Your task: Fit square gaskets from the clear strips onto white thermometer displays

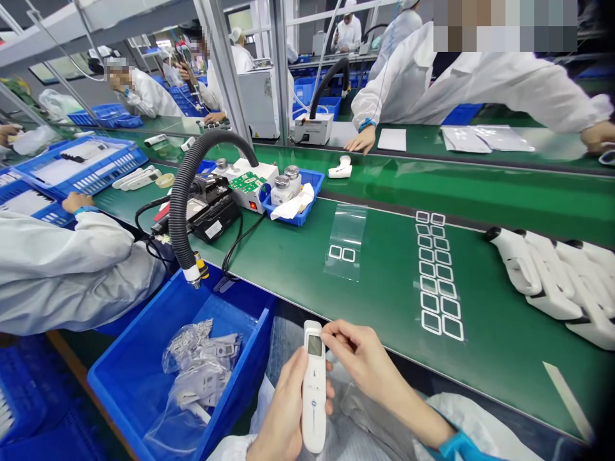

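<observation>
My left hand (288, 400) is wrapped round a white handheld thermometer (314, 410), held upright in front of me with its small grey screen and buttons facing up. My right hand (358, 352) comes in from the right, thumb and forefinger pinched together against the screen's upper right edge. Whatever lies between those fingertips is too small or hidden to make out. On the bench beyond, a clear film strip (346, 232) carries two white square frames. To its right lies a sheet with two columns of white frame stickers (435, 275).
Left of my lap stands a blue bin (108, 378) with bagged parts (206, 358). A black flexible hose (177, 205) arches above it. White thermometer bodies (552, 275) lie at right. A blue tray (307, 211) holds bottles. Co-workers' hands (362, 139) rest across the belt.
</observation>
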Available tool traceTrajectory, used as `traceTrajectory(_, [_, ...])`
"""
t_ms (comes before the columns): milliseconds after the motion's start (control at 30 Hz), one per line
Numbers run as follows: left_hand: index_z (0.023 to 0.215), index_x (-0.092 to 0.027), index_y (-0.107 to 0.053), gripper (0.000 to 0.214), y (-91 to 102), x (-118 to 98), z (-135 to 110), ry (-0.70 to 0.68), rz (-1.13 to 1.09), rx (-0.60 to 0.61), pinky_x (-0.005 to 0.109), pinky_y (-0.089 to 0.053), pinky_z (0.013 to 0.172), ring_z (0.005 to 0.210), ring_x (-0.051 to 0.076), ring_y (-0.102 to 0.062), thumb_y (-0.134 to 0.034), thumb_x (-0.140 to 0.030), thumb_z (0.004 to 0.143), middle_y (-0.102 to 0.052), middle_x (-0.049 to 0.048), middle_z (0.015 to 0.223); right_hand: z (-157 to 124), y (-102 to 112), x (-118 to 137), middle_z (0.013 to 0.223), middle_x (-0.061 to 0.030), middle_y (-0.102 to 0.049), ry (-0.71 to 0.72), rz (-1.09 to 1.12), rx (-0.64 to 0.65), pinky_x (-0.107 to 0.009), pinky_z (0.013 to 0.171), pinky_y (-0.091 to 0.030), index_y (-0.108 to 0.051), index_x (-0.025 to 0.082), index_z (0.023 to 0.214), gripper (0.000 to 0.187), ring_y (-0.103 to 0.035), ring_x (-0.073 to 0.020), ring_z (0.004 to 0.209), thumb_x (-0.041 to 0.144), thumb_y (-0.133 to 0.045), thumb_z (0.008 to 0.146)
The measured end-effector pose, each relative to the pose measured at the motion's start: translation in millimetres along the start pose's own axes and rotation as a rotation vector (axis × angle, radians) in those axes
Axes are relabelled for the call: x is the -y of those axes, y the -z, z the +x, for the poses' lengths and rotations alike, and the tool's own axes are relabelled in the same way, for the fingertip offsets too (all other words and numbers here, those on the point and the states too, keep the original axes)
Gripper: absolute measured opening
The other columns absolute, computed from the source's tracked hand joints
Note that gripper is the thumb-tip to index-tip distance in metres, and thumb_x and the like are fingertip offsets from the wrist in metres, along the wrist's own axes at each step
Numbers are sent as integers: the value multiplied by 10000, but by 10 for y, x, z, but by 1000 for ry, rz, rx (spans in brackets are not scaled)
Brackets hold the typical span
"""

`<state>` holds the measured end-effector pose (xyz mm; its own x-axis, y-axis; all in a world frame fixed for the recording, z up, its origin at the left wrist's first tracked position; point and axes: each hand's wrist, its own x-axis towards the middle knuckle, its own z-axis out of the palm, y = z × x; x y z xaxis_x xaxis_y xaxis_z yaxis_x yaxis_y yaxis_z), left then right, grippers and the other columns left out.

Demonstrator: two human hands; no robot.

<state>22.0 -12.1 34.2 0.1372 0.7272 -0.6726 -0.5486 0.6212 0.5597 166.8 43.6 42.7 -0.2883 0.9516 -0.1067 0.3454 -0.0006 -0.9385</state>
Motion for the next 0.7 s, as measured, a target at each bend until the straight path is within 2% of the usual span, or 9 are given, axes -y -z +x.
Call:
traceTrajectory(133, [931, -145, -632, 520, 19, 21, 16, -27, 11, 43, 247, -434, 496, 501, 141, -532, -686, -635, 766, -625, 50, 640, -191, -28, -121, 695, -25, -619, 354, -303, -39, -298, 591, -357, -682, 186, 1115, 247, -512, -160, 611, 221, -477, 980])
traceTrajectory(200, [920, -149, -627, 533, 22, 17, 22, -28, 34, 52, 250, -420, 485, 489, 144, -528, -665, -659, 769, -618, 49, 631, -242, -7, -165, 681, -18, -599, 436, -377, -40, -305, 582, -351, -660, 197, 1203, 290, -496, -165, 599, 188, -484, 973])
traceTrajectory(300, [926, -142, -628, 595, 5, -11, 15, -29, 69, 46, 250, -419, 466, 480, 140, -513, -652, -707, 743, -607, 49, 640, -230, 71, -159, 761, -22, -601, 380, -244, -17, -294, 629, -418, -639, 229, 1249, 316, -544, -164, 673, 189, -475, 982])
traceTrajectory(400, [934, -151, -606, 520, -36, -54, -3, -64, 158, 100, 221, -417, 461, 507, 112, -514, -695, -632, 757, -625, 51, 755, -139, 166, -87, 972, -54, -621, 270, -34, -47, -294, 752, -478, -641, 243, 1232, 293, -599, -173, 859, 230, -471, 993])
traceTrajectory(467, [911, -149, -583, 467, -68, -75, -10, -91, 257, 154, 196, -399, 449, 495, 87, -496, -708, -578, 776, -615, 37, 766, -70, 209, -44, 1074, -64, -616, 227, 13, -39, -293, 773, -485, -649, 243, 1210, 274, -600, -178, 914, 262, -487, 990])
traceTrajectory(567, [877, -146, -555, 466, -96, -79, -1, -99, 377, 180, 184, -378, 420, 444, 70, -453, -681, -586, 787, -581, 8, 689, 0, 227, -31, 1102, -61, -621, 160, 10, 46, -280, 723, -482, -666, 237, 1176, 258, -602, -167, 871, 301, -502, 986])
traceTrajectory(700, [900, -157, -533, 463, -51, -65, 56, -80, 536, 221, 187, -383, 402, 445, 84, -471, -634, -597, 794, -588, 10, 695, 6, 250, -57, 1042, -50, -638, 110, -32, 135, -273, 683, -468, -688, 225, 1133, 249, -584, -150, 781, 317, -516, 979])
